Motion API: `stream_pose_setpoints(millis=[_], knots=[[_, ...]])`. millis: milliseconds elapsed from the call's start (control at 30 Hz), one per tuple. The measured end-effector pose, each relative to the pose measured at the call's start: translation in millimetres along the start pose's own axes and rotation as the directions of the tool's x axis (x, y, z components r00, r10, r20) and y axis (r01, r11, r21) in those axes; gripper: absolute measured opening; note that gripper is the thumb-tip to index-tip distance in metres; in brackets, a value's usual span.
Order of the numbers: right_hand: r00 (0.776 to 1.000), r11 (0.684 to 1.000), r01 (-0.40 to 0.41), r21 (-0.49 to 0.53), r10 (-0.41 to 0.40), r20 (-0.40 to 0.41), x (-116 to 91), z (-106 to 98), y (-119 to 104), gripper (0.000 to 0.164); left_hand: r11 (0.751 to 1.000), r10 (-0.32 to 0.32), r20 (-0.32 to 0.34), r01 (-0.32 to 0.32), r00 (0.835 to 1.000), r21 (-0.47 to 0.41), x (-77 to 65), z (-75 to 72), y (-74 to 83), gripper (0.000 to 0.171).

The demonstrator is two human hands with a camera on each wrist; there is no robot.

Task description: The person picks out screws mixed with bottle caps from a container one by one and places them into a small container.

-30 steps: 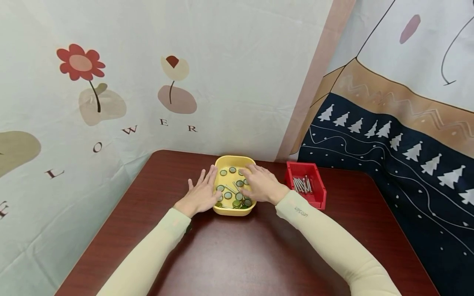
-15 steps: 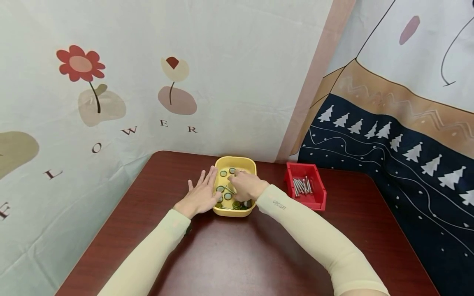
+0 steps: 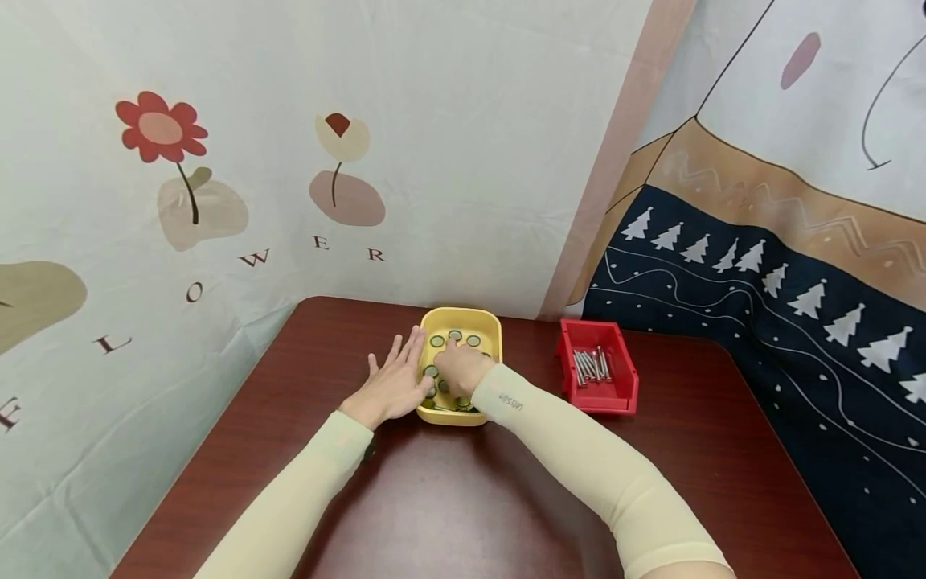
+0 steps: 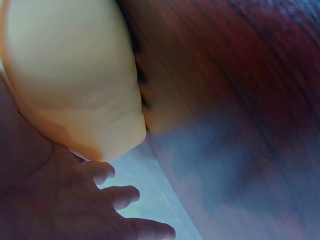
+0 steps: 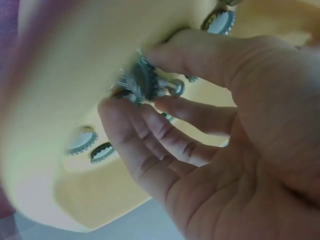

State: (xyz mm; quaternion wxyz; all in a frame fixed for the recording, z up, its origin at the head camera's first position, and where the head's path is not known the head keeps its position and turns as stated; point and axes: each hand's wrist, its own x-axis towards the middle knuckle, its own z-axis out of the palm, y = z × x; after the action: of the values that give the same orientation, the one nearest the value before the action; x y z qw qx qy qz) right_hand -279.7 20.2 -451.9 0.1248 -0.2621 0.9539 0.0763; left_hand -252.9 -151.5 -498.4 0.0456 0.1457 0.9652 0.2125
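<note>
The yellow tray (image 3: 460, 419) holds several crimped bottle caps (image 3: 473, 341). My left hand (image 3: 391, 386) rests along its left side with fingers straight and spread; the left wrist view shows these fingers (image 4: 126, 196) beside the tray's outer wall. Inside the tray, my right hand (image 3: 463, 367) reaches down with its fingers curled. The right wrist view shows thumb and fingertips closing round a metal screw (image 5: 176, 87), with a dark bottle cap (image 5: 146, 80) standing on edge in the same cluster. More caps (image 5: 82, 142) lie beyond the fingers.
A red bin (image 3: 622, 384) with several metal screws (image 3: 592, 366) stands right of the tray. Both containers sit near the back of the dark wooden table (image 3: 448, 498). A printed fabric backdrop (image 3: 463, 161) hangs behind the table.
My right hand has moved left and down into the tray, and its fingers have drawn together over the screws lying there, which it now hides from the head view. My left hand stays put.
</note>
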Motion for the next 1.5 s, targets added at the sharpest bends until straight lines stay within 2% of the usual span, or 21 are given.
stream_pose_setpoints(millis=[67, 233, 533, 733, 833, 933, 1000, 1067, 1167, 1233, 1400, 1500], knots=[[1.000, 1.000, 0.008, -0.015, -0.008, 0.001, 4, 2, -3, 0.039, 1.000, -0.001, 0.002, 0.001, 1.000, 0.000, -0.2, 0.0, 0.2, 0.092], [1.000, 1.000, 0.008, -0.003, -0.008, 0.017, 11, 8, -1, 0.041, 1.000, 0.004, 0.010, -0.004, 1.000, -0.004, -0.1, 0.1, 0.7, 0.092], [0.999, 0.999, 0.011, -0.033, -0.009, 0.048, 12, 9, 7, 0.033, 1.000, 0.007, 0.004, -0.007, 1.000, 0.004, 0.5, -0.9, -1.8, 0.093], [0.999, 1.000, -0.003, -0.025, 0.004, 0.048, 11, 10, 9, 0.017, 1.000, 0.005, 0.006, -0.005, 1.000, 0.003, 1.1, -0.6, -2.2, 0.093], [0.998, 1.000, -0.001, -0.027, 0.003, 0.067, 22, 17, 12, 0.026, 1.000, 0.004, 0.009, -0.004, 1.000, 0.000, 1.4, -0.1, -2.1, 0.093], [0.999, 0.999, 0.018, -0.033, -0.017, 0.034, 50, 44, 23, 0.033, 1.000, 0.005, 0.009, -0.005, 1.000, -0.001, 1.6, -0.2, -1.6, 0.093], [0.999, 1.000, 0.020, -0.022, -0.019, 0.029, 54, 49, 25, 0.023, 1.000, 0.006, 0.009, -0.006, 1.000, -0.002, 1.6, -0.4, -1.1, 0.093], [0.999, 1.000, 0.024, -0.008, -0.023, 0.029, 52, 48, 25, 0.010, 1.000, 0.005, 0.010, -0.005, 1.000, 0.000, 1.5, -0.6, -1.1, 0.093], [0.998, 1.000, 0.012, 0.018, -0.013, 0.067, 26, 23, 15, 0.003, 1.000, 0.005, 0.009, -0.005, 1.000, -0.001, 1.5, -0.4, -0.9, 0.094], [0.998, 0.999, 0.013, 0.033, -0.015, 0.054, 19, 18, 14, 0.009, 1.000, 0.005, 0.007, -0.005, 1.000, -0.001, 1.4, -0.2, -0.9, 0.093], [0.999, 0.995, 0.032, 0.096, -0.033, 0.008, 17, 19, 19, 0.045, 1.000, 0.005, 0.004, -0.005, 1.000, -0.004, 0.8, -0.6, -0.8, 0.093], [0.999, 0.988, 0.042, 0.149, -0.041, -0.005, 17, 18, 23, 0.049, 1.000, 0.005, 0.005, -0.005, 1.000, -0.010, 0.9, -1.4, -0.9, 0.092]])
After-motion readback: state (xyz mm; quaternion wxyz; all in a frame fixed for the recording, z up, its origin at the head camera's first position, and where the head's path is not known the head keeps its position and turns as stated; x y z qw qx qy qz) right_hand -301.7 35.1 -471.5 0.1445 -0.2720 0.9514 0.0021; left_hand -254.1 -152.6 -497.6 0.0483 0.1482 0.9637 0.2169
